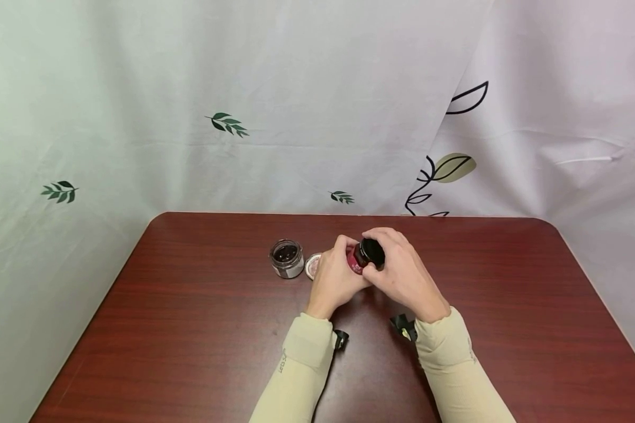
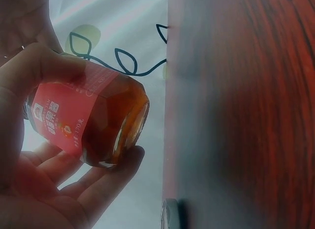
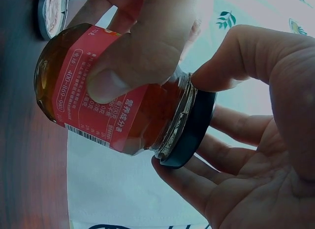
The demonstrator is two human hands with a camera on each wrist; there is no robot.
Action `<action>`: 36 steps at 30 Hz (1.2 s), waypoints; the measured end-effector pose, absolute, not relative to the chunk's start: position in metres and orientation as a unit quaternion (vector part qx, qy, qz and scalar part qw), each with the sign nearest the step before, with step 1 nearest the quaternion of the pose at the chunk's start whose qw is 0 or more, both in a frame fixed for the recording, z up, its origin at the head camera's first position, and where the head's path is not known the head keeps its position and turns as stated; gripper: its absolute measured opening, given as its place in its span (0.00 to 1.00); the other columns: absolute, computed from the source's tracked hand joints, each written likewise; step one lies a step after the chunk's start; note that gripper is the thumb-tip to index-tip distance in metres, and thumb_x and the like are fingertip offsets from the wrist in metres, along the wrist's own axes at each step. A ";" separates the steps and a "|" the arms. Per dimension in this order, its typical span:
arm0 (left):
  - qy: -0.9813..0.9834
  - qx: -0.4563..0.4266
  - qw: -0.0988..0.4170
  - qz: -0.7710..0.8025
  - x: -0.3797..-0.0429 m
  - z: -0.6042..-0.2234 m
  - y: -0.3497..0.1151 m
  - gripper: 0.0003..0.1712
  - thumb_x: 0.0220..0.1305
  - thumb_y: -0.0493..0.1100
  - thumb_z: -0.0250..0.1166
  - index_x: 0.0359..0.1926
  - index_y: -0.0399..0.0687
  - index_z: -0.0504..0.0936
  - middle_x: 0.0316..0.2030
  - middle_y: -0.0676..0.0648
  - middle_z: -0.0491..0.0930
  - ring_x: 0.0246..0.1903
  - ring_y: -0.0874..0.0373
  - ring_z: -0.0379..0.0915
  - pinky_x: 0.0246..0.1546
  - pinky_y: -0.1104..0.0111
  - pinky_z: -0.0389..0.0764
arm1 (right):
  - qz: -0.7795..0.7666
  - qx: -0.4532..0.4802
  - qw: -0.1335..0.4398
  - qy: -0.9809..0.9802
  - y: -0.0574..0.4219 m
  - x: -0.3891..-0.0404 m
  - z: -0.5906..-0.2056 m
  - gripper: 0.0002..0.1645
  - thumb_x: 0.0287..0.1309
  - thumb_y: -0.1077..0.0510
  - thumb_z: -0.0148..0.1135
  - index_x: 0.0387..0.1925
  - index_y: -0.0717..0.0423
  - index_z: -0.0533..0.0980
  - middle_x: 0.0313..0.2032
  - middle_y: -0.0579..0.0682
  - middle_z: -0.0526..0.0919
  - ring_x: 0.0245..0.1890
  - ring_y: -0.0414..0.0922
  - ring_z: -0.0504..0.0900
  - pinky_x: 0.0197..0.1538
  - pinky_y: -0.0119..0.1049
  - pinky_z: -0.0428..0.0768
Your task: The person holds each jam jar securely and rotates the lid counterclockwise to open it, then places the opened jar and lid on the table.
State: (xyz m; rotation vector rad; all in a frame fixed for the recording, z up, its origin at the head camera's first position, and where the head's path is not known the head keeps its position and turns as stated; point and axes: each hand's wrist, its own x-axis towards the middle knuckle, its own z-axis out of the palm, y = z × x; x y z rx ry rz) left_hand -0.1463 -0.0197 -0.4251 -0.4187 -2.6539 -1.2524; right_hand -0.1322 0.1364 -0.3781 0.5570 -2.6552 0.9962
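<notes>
A glass jam jar (image 3: pixel 142 135) with a red label and amber contents is held tilted above the table. My left hand (image 1: pixel 338 275) grips its body; in the left wrist view the thumb lies over the label and the fingers curl beneath the glass. On the jar's mouth sits a black lid (image 3: pixel 199 128), with my right hand (image 1: pixel 402 270) pinching its rim between thumb and fingers. Bare glass threads show just under the lid's edge in the right wrist view.
To the left stands an open glass jar (image 1: pixel 287 259) with dark contents. Beside it lies a round lid (image 1: pixel 311 265), inner side up and partly hidden by my left hand. The brown wooden table (image 1: pixel 217 329) ends at a pale, leaf-patterned curtain (image 1: pixel 296 106).
</notes>
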 end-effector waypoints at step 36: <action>-0.892 -0.135 0.080 -0.424 -0.147 -0.426 -0.021 0.35 0.45 0.53 0.80 0.52 0.48 0.74 0.40 0.48 0.84 0.38 0.57 0.81 0.40 0.63 0.80 | 0.348 0.187 0.125 -0.910 0.137 -0.130 -0.375 0.32 0.42 0.64 0.63 0.56 0.62 0.77 0.56 0.54 0.78 0.57 0.50 0.74 0.60 0.45 0.72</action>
